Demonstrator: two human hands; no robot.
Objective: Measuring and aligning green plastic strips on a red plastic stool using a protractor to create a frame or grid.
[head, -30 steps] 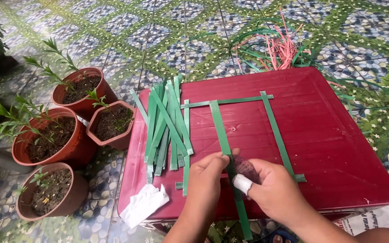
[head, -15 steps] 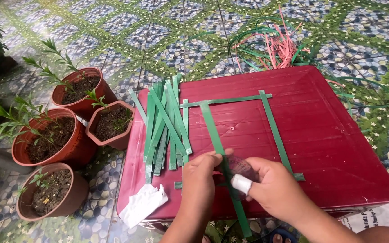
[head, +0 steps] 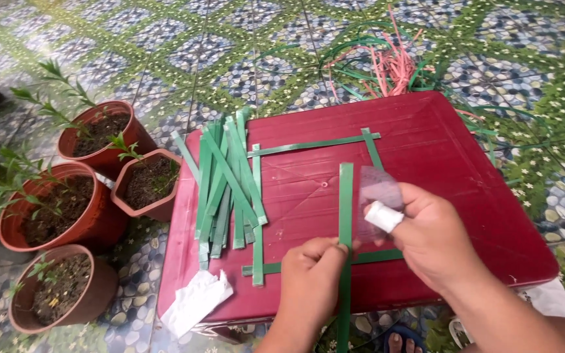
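Left hand (head: 310,269): fingers pinched together on the upright green strip (head: 346,216), near its crossing with the lower horizontal strip (head: 276,267).
Right hand (head: 434,236): fingers closed on a small clear plastic piece (head: 379,196); one finger wears a white wrap (head: 384,216).
Green strip: lies lengthwise on the red counter (head: 439,150), inside a frame of four strips, its lower end past the counter's near edge.
Spare strips (head: 227,183): piled on the counter's left part.
White paper (head: 195,302): at the near left corner.
Plant pots (head: 93,196): four, on the tiled floor, left of the counter.
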